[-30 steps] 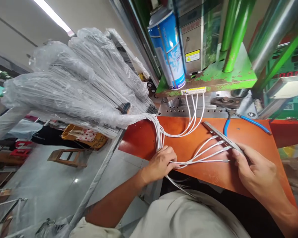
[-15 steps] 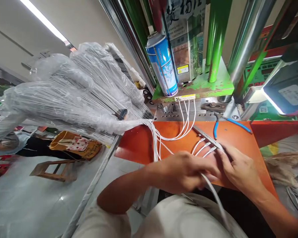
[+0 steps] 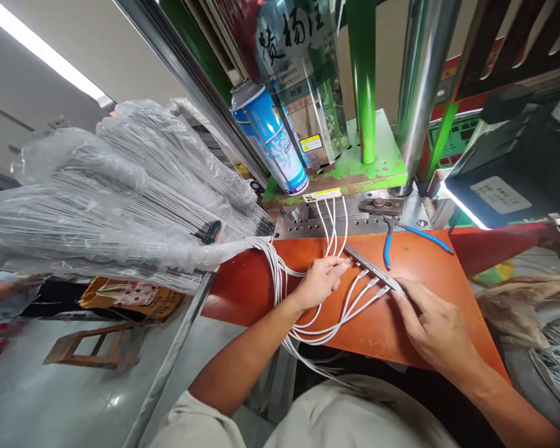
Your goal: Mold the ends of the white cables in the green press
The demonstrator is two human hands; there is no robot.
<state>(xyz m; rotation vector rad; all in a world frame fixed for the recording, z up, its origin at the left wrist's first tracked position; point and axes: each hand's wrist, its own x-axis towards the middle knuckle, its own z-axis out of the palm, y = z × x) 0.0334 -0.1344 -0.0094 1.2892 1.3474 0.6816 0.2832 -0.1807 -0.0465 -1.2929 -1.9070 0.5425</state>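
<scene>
Orange bench (image 3: 448, 267) under a green press (image 3: 350, 171), with a big wrapped cable bundle (image 3: 98, 193) left of the hands. Left hand (image 3: 320, 283) is on the white cables (image 3: 336, 330) by a metal strip (image 3: 373, 269), can't tell if gripping; right hand (image 3: 436, 330) pinches the strip's end. Those loose cables could snag, and a tug might yank the ends out of the strip.

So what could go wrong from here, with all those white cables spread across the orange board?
The loose white cables droop over the edge of the orange board, so they might snag and tug at the left hand. The metal strip by the right hand could slip and disturb the cable tips beside it.
</scene>
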